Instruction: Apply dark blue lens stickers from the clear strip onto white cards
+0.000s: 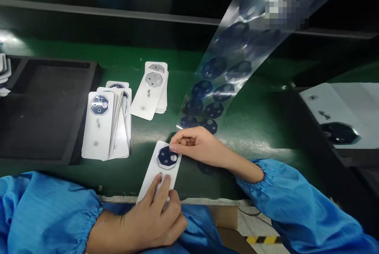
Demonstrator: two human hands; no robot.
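A white card-like panel (149, 174), which looks like a phone back cover, lies tilted at the table's front edge. Over its silver-rimmed octagon sits a dark blue octagonal sticker (166, 157) with several holes. My right hand (199, 145) pinches the sticker's upper right edge between thumb and forefinger. Below, my left hand (156, 214) rests on the panel with two fingers stretched out, covering its lower end. Behind my right hand, a clear film strip (229, 108) carries rows of dark stickers and slopes up to the right.
Panels with dark octagons form a fanned pile (99, 143) at left. Behind it, another pile (145, 102) has silvery octagons. A black tray (44, 111) stands far left. At right, a white printed sheet (364, 108) lies at a dark tray. The tabletop (257, 121) is green.
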